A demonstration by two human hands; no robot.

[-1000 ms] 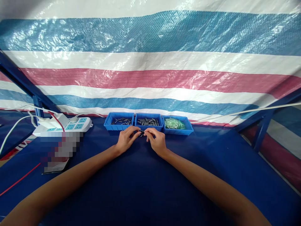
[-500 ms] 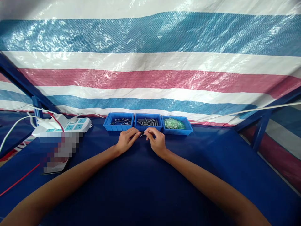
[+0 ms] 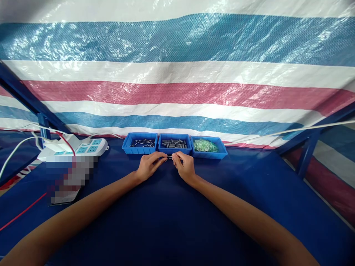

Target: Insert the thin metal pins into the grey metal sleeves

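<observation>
My left hand (image 3: 148,166) and my right hand (image 3: 184,165) meet just in front of the blue bins, thumbs and fingers pinched. Between the fingertips shows a small thin dark-and-silver piece (image 3: 169,157), its left end at my left fingers and its right end at my right ones. It is too small to make out whether this is one part or two. Behind the hands, the left bin (image 3: 140,150) holds thin dark and silver pins, and the middle bin (image 3: 181,150) holds short grey cylinders. Greenish clear plastic pieces (image 3: 205,145) fill the right bin (image 3: 215,155).
A white power strip (image 3: 91,145) with plugs and cables lies at the left. In front of it is a partly blurred-out flat object (image 3: 65,199) with a dark edge. A red cable (image 3: 26,210) crosses the blue tabletop (image 3: 177,221). Striped sheeting (image 3: 177,92) hangs behind.
The hands have barely moved. My left fingers are straighter, and the silver part of the small piece now shows level between the fingertips.
</observation>
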